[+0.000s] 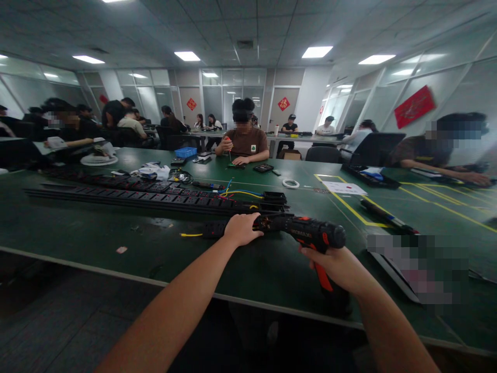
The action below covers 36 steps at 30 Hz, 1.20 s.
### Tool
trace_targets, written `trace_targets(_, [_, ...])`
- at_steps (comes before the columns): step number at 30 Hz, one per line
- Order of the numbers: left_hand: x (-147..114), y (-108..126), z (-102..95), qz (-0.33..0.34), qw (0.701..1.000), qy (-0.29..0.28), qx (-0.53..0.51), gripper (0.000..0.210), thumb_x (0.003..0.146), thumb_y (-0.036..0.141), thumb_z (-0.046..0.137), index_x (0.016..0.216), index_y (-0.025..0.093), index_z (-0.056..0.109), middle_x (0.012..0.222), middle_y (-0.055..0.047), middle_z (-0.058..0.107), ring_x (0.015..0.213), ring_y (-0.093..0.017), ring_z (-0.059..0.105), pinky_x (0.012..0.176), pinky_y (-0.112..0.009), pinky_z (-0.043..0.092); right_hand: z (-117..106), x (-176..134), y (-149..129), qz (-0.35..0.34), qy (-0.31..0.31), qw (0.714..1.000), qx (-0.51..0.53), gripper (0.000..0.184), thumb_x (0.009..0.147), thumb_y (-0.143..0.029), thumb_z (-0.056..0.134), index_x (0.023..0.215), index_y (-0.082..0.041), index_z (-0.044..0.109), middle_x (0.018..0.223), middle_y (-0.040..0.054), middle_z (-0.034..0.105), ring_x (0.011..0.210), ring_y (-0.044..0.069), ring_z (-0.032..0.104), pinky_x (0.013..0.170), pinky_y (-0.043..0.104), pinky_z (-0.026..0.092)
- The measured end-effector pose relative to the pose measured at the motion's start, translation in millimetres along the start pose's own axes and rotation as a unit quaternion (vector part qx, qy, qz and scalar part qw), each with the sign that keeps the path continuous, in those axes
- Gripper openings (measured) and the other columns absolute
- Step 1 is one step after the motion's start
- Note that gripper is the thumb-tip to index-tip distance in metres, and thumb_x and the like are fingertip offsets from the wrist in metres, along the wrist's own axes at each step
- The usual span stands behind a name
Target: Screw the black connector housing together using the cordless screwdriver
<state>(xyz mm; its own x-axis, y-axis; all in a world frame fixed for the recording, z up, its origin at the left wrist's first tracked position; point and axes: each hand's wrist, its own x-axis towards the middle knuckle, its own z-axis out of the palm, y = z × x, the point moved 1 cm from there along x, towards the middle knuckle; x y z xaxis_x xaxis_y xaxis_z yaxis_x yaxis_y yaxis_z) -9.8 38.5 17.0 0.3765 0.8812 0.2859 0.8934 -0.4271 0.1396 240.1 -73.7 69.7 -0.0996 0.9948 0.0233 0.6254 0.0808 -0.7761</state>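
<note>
My right hand is wrapped round the orange-and-black handle of a cordless drill. The drill lies sideways, its nose pointing left toward my left hand. That hand is closed over a short black socket module on the green table, pressing it from above. Between hand and drill nose shows the module's inner part; the exact tip contact is hidden. A yellow wire sticks out of the module's left end. Just behind lie long black power strips with rows of sockets.
Blue and yellow wires trail across the strips' right end. Beyond are a white tape roll, a blue basket and a co-worker holding a screwdriver. A black pen-like tool and a blurred-out flat device lie right.
</note>
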Motion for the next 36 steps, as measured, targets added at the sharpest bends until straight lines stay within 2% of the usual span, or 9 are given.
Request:
trace_targets(22, [0.5,0.1,-0.2,0.002,1.0,-0.001,0.001,0.068,0.085,0.062,0.066,0.142,0.026,0.054,0.127,-0.008,0.07,0.114,-0.03,0.066,0.098,-0.041,0.048,-0.1,1.4,4.7,-0.005,-0.01,1.0,-0.007,0.031,0.079,-0.051,0.063,0.085,-0.021,0.067,0.062,-0.0005,0.065,0.063,0.022,0.064,0.064,0.034,0.049])
trace_targets(26, [0.0,0.4,-1.3,0.005,1.0,0.002,-0.001,0.067,0.085,0.062,0.067,0.141,0.026,0.055,0.125,-0.008,0.071,0.112,-0.03,0.067,0.096,-0.041,0.049,-0.7,1.5,5.4,0.0,-0.005,1.0,0.001,0.034,0.08,-0.05,0.065,0.093,-0.019,0.07,0.064,0.0006,0.068,0.065,0.022,0.065,0.065,0.034,0.05])
trace_targets(28, [-0.5,0.8,-2.1,0.006,1.0,0.001,-0.002,0.066,0.085,0.061,0.067,0.14,0.026,0.055,0.124,-0.008,0.071,0.112,-0.03,0.067,0.095,-0.041,0.049,-1.2,0.9,3.5,0.0,-0.003,1.0,0.013,0.035,0.079,-0.049,0.065,0.096,-0.019,0.071,0.068,0.0024,0.07,0.065,0.022,0.066,0.065,0.035,0.051])
trace_targets(33, [-1.0,1.8,-2.4,-0.003,1.0,-0.007,0.0,0.067,0.085,0.061,0.066,0.141,0.026,0.055,0.125,-0.008,0.071,0.113,-0.03,0.067,0.096,-0.041,0.049,-1.7,-1.4,-2.8,-0.011,0.001,0.997,0.072,0.039,0.074,-0.045,0.069,0.102,-0.019,0.072,0.097,0.008,0.078,0.062,0.02,0.066,0.062,0.035,0.052])
trace_targets(36, [-1.1,1.7,-2.4,-0.004,1.0,-0.008,0.0,0.066,0.085,0.061,0.066,0.14,0.027,0.055,0.126,-0.008,0.071,0.113,-0.03,0.066,0.096,-0.041,0.049,-1.3,-2.0,-3.8,-0.011,0.001,0.996,0.086,0.043,0.074,-0.044,0.069,0.109,-0.019,0.071,0.102,0.0085,0.078,0.062,0.019,0.066,0.063,0.035,0.054])
